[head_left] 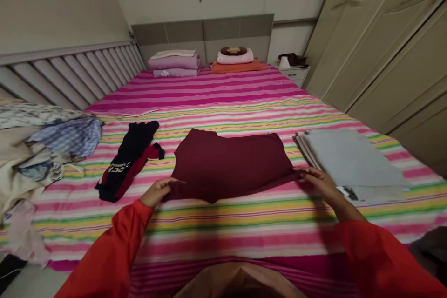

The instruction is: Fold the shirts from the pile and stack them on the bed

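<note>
A dark maroon garment [230,163] lies spread flat on the striped bed cover [223,223] in front of me. My left hand [159,191] pinches its near left corner. My right hand [319,180] grips its near right corner, fingers closed on the cloth. Both arms wear red sleeves. The garment's near edge is pulled taut between the two hands.
A black and red garment [129,160] lies left of the maroon one. Folded grey clothes [349,160] are stacked to the right. A heap of unfolded laundry [38,149] fills the left edge. Folded bedding [174,63] and a pillow [235,56] sit by the headboard; a wardrobe [391,42] stands right.
</note>
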Tool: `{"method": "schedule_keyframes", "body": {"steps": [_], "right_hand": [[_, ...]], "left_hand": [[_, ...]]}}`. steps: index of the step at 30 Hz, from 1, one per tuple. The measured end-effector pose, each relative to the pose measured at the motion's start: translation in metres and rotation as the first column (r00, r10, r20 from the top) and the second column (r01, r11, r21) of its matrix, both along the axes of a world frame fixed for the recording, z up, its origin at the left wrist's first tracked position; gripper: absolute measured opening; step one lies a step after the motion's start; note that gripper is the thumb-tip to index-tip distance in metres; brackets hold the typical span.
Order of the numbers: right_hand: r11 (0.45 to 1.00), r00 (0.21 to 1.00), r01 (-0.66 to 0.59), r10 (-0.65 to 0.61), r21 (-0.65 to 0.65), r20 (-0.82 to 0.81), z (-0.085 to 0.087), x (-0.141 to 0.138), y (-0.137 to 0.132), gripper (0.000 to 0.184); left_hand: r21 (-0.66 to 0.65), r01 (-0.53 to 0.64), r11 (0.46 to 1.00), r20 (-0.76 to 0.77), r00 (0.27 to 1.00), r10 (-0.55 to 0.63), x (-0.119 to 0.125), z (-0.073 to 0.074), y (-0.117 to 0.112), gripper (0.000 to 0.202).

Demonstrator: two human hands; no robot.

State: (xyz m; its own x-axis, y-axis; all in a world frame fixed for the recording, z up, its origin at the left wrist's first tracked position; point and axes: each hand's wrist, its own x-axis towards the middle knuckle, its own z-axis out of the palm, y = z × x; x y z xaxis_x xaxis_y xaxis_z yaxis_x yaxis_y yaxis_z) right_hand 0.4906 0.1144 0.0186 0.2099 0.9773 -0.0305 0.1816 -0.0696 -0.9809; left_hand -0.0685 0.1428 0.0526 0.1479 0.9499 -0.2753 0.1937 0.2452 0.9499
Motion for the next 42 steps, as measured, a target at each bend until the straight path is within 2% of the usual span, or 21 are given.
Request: {"method": "schedule_keyframes", "body": {"steps": [3,5,8,12,18,21,23,27,28,30,31,32,33,35,37,39,41,42], "right_hand": [[0.997,0.991,0.076,-0.08,-0.034,-0.111,0.006,-0.007,0.022,0.034],[0.993,0.985,0.116,-0.118,-0.024,-0.124,0.004,-0.012,0.038,0.036],[0.984,0.984,0.178,-0.177,0.013,-0.021,-0.007,-0.018,0.059,0.038],[0.961,0.955,0.271,-0.274,0.047,0.117,-0.026,-0.022,0.074,0.038],[0.938,0.906,0.339,-0.345,0.067,0.245,-0.041,-0.021,0.073,0.031],[0.929,0.856,0.365,-0.362,0.065,0.369,-0.044,-0.021,0.072,0.027],[0.926,0.815,0.371,-0.358,0.066,0.455,-0.047,-0.023,0.072,0.028],[0.929,0.79,0.362,-0.348,0.074,0.504,-0.052,-0.025,0.07,0.034],[0.927,0.787,0.366,-0.352,0.076,0.507,-0.053,-0.026,0.069,0.035],[0.921,0.778,0.382,-0.362,0.069,0.515,-0.053,-0.026,0.069,0.037],[0.919,0.777,0.388,-0.362,0.061,0.515,-0.053,-0.027,0.069,0.037],[0.919,0.78,0.391,-0.362,0.053,0.511,-0.053,-0.027,0.069,0.037],[0.919,0.786,0.391,-0.361,0.049,0.502,-0.052,-0.027,0.069,0.036],[0.922,0.807,0.384,-0.364,0.053,0.466,-0.051,-0.028,0.069,0.036],[0.919,0.82,0.388,-0.379,0.07,0.429,-0.051,-0.029,0.069,0.036],[0.904,0.809,0.417,-0.415,0.09,0.417,-0.05,-0.03,0.068,0.037],[0.886,0.784,0.451,-0.451,0.108,0.426,-0.049,-0.03,0.067,0.039],[0.882,0.776,0.457,-0.46,0.118,0.431,-0.048,-0.03,0.067,0.04]], "left_hand": [[0.016,-0.176,0.984,0.017,0.984,0.176,0.007,0.007,0.038,0.043],[0.037,-0.211,0.977,-0.023,0.977,0.212,0.013,0.008,0.063,0.046],[0.059,-0.231,0.971,-0.091,0.968,0.235,0.023,0.005,0.092,0.048],[0.079,-0.243,0.967,-0.187,0.949,0.254,0.031,-0.004,0.114,0.044],[0.206,-0.271,0.94,-0.379,0.864,0.332,0.027,-0.009,0.131,0.023],[0.304,-0.207,0.93,-0.42,0.847,0.326,0.036,-0.013,0.127,0.015],[0.322,-0.103,0.941,-0.431,0.869,0.242,0.05,-0.021,0.114,0.016],[0.235,0.173,0.956,-0.452,0.891,-0.051,0.084,-0.043,0.082,0.016],[0.216,0.272,0.938,-0.466,0.873,-0.146,0.09,-0.045,0.078,0.018],[0.24,0.448,0.861,-0.514,0.811,-0.279,0.098,-0.039,0.081,0.024],[0.281,0.496,0.821,-0.544,0.788,-0.29,0.1,-0.032,0.087,0.029],[0.341,0.5,0.796,-0.567,0.785,-0.249,0.101,-0.024,0.094,0.034],[0.417,0.452,0.788,-0.573,0.804,-0.159,0.103,-0.015,0.102,0.04],[0.566,0.286,0.773,-0.528,0.846,0.074,0.109,-0.001,0.111,0.047],[0.659,0.178,0.731,-0.468,0.858,0.213,0.121,0.001,0.105,0.047],[0.667,0.25,0.702,-0.488,0.858,0.159,0.133,-0.009,0.085,0.046],[0.61,0.397,0.686,-0.58,0.814,0.045,0.137,-0.025,0.058,0.044],[0.589,0.421,0.69,-0.616,0.786,0.047,0.133,-0.032,0.046,0.042]]}}
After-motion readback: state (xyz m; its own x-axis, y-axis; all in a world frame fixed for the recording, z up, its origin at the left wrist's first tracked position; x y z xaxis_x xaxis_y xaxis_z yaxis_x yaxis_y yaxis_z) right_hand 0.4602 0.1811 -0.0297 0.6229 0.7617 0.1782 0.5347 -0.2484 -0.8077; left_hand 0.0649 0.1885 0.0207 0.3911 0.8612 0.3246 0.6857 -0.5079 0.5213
